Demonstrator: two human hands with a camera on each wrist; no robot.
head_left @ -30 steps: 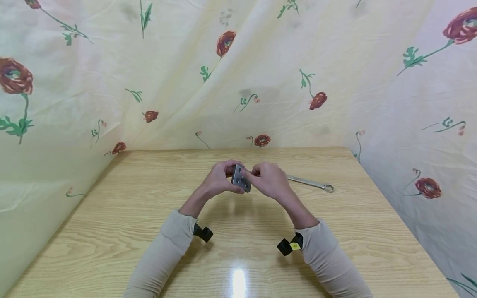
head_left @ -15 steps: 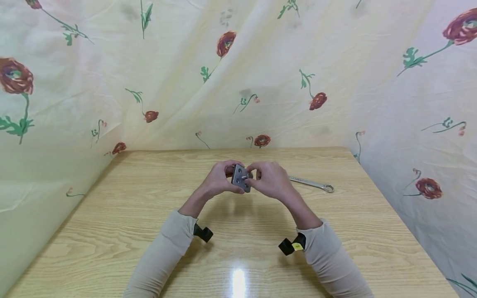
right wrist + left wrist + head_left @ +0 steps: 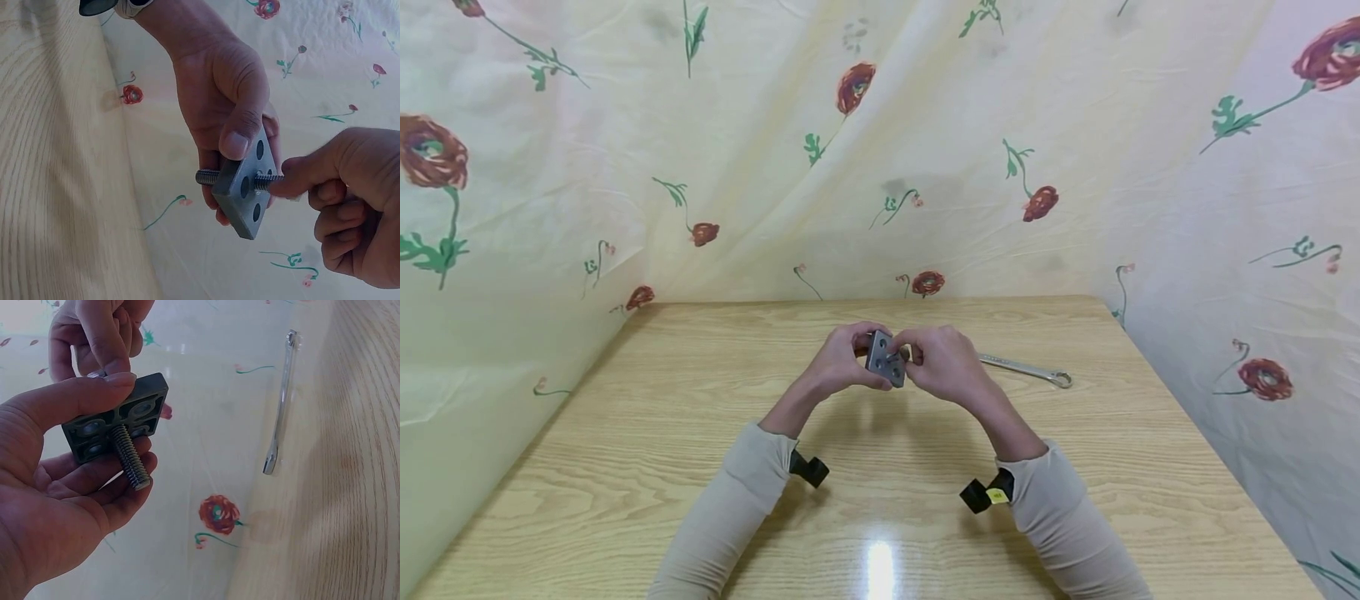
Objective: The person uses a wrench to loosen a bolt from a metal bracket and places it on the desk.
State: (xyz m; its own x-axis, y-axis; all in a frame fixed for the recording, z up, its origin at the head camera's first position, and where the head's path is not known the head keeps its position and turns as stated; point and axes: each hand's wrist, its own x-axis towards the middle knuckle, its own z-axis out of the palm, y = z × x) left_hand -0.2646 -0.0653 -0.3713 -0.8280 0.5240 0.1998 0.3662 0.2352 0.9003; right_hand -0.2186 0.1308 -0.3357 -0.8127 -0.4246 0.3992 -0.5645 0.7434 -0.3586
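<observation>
My left hand (image 3: pixel 838 362) grips a grey square plate (image 3: pixel 230 203) by its edges, thumb on one side and fingers on the other. The plate has several round holes and is held tilted above the table. A threaded bolt (image 3: pixel 131 457) passes through its middle and sticks out on both faces. On the side facing right, my right hand (image 3: pixel 946 363) pinches the bolt's end between thumb and index finger, its other fingers curled. Those fingers mostly cover that end, so its tip is hard to make out.
A silver combination wrench (image 3: pixel 1026 367) lies on the wood-grain table (image 3: pixel 625 467), right of and behind my right hand. Floral cloth (image 3: pixel 760 208) hangs behind and along both sides of the table. Black wrist cameras (image 3: pixel 976 497) sit below the sleeves.
My right thumb and index finger have shifted along and around the bolt's end, letting it show and then closing on it again. The left hand and plate have stayed nearly still.
</observation>
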